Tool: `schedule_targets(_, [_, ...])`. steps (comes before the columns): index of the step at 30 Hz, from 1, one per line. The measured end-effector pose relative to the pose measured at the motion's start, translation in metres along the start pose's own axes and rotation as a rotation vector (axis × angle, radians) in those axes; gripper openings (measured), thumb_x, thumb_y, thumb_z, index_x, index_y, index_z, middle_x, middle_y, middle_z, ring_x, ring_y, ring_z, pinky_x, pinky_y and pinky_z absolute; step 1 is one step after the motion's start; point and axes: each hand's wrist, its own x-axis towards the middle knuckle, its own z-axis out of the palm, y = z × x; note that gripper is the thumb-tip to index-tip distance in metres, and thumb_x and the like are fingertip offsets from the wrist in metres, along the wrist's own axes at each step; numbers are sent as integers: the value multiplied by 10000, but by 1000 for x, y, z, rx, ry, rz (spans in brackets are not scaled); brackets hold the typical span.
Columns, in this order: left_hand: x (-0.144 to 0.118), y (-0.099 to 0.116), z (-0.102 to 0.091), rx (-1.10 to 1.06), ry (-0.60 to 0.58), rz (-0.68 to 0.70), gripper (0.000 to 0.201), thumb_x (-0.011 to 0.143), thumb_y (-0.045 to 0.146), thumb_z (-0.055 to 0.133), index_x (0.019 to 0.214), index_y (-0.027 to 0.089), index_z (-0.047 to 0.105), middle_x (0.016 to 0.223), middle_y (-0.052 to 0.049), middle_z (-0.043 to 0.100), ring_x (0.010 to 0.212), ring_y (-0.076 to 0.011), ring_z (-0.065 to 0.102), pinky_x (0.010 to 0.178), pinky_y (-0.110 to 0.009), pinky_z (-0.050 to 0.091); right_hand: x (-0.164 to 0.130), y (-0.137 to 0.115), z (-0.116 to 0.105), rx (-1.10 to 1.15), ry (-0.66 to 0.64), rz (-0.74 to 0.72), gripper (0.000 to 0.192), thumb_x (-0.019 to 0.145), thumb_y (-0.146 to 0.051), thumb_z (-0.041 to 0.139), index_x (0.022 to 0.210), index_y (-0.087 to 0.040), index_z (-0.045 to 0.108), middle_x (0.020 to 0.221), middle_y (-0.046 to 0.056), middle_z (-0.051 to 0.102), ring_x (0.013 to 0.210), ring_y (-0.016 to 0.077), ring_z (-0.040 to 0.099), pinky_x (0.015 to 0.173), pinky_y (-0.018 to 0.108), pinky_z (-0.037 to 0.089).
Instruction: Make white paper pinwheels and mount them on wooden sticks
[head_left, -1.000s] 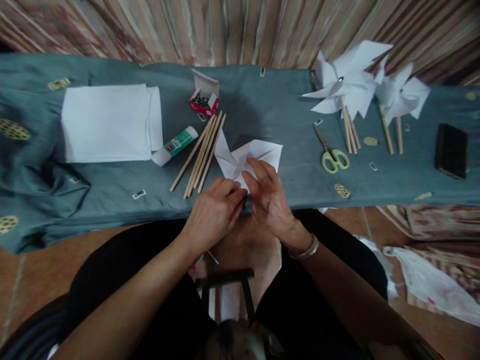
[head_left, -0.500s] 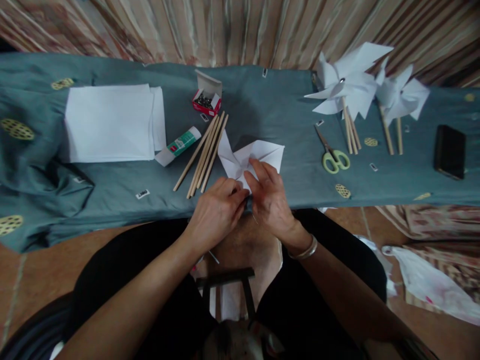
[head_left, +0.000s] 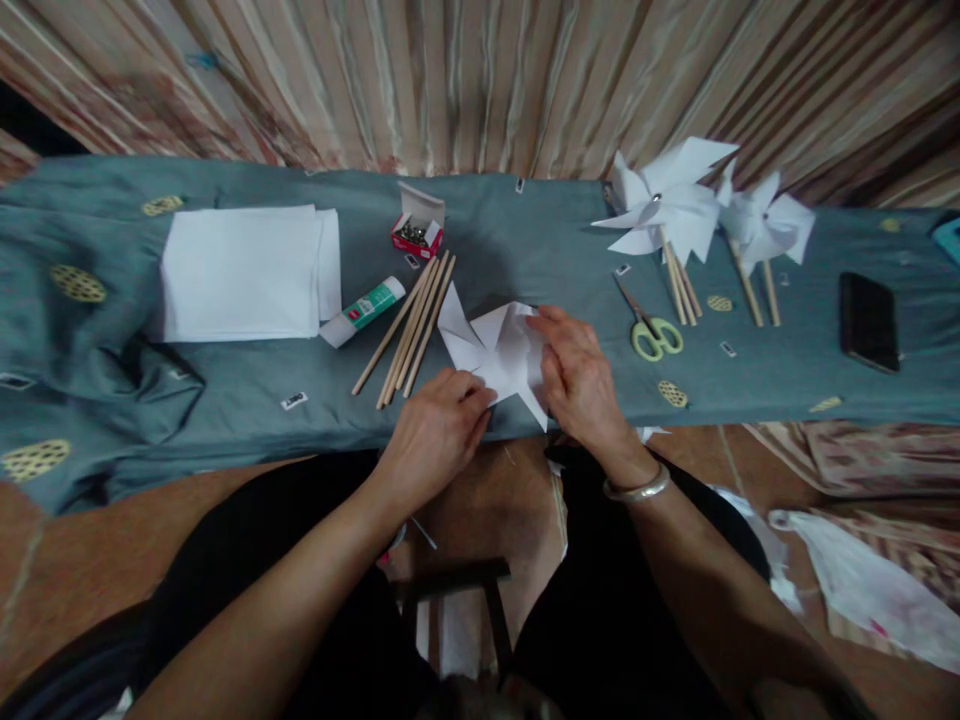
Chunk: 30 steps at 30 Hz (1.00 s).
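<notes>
While our left hand [head_left: 436, 428] pinches the lower-left edge of the folded white paper [head_left: 495, 350] at mid-frame, we should keep that corner steady; our right hand [head_left: 581, 380], its grip unclear to us, should press the right side gently.

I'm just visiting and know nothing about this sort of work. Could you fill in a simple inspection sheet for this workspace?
Surface: grey-green cloth, wrinkled at the left.
Work in hand: folded white paper, blades partly raised.
Other items: paper stack, glue stick, wooden sticks, open red box of small metal pieces, scissors, white pinwheels on sticks, dark phone.
Hands: left hand at the folded paper's near-left edge; right hand at its right side, fingers curled; firmness of grip unclear.
Cables: nothing seen.
Surroundings: striped curtain behind; white plastic bag low at right.
</notes>
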Motion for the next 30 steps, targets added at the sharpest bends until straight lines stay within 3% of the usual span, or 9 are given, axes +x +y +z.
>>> schedule_targets(6, [0, -2, -1, -7, 10, 6, 156, 895, 122, 554, 1008, 160, 655, 962, -76, 648, 921, -216, 613, 792, -352, 553, 22, 24, 0, -37, -8, 62, 410, 945, -270, 413, 1313, -171, 565, 1346, 132, 619, 1290, 282, 542, 1106, 528, 408])
schedule_targets(11, [0, -5, -6, -21, 8, 26, 177, 888, 113, 559, 1033, 137, 657, 1004, -99, 663, 937, -232, 617, 804, -366, 558, 15, 26, -9, -39, 52, 106, 364, 914, -284, 482, 1222, -182, 648, 1201, 117, 706, 1123, 270, 652, 1021, 475, 489])
schedule_targets(15, [0, -7, -8, -12, 29, 50, 204, 873, 97, 568, 1051, 142, 656, 1045, -101, 665, 954, -236, 625, 806, -369, 559, 5, 30, -17, 30, 83, 221, 342, 855, -305, 571, 1148, -183, 698, 1034, 98, 755, 903, 249, 700, 885, 450, 552])
schedule_targets(24, [6, -11, -10, -5, 96, 75, 256, 891, 97, 537, 1117, 142, 649, 1105, -116, 669, 996, -239, 618, 872, -407, 549, -13, 41, -27, 520, 170, 548, 258, 700, -348, 726, 904, -193, 757, 691, 11, 723, 610, 149, 643, 638, 314, 550])
schedule_targets(30, [16, -20, -2, 51, 120, 80, 262, 893, 112, 537, 1113, 148, 676, 1185, -123, 665, 1078, -261, 597, 948, -462, 518, -31, 33, -46, 583, 105, 699, 251, 667, -393, 760, 807, -186, 749, 580, -6, 679, 506, 124, 585, 515, 258, 477])
